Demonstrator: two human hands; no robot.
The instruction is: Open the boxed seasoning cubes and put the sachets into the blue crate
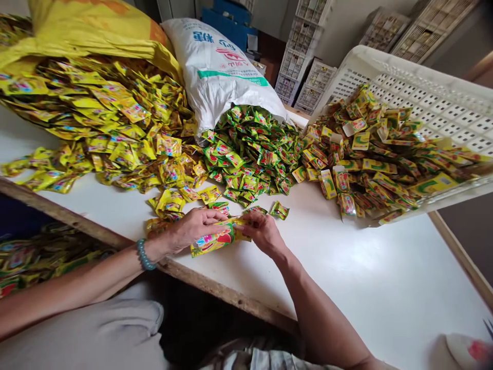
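A flat yellow printed bag (211, 244) with watermelon pictures is held just above the white table's front part. My left hand (194, 228) is closed on its upper left side, thumb and fingers along the edge. My right hand (265, 232) pinches the bag's right end; whether its fingers also hold a small packet is hidden. Behind my hands lie a few loose small packets, one green wrapped packet (279, 210) just beyond my right hand. Yellow packets (169, 201) lie close behind my left wrist.
A yellow sack (96, 28) spills yellow packets at left, and a white sack (227, 67) spills green ones. A tipped white crate (435, 103) spills small boxes (385, 164) at right. More packets (46, 257) lie below the wooden table edge (231, 298). Crates (300, 46) are stacked behind.
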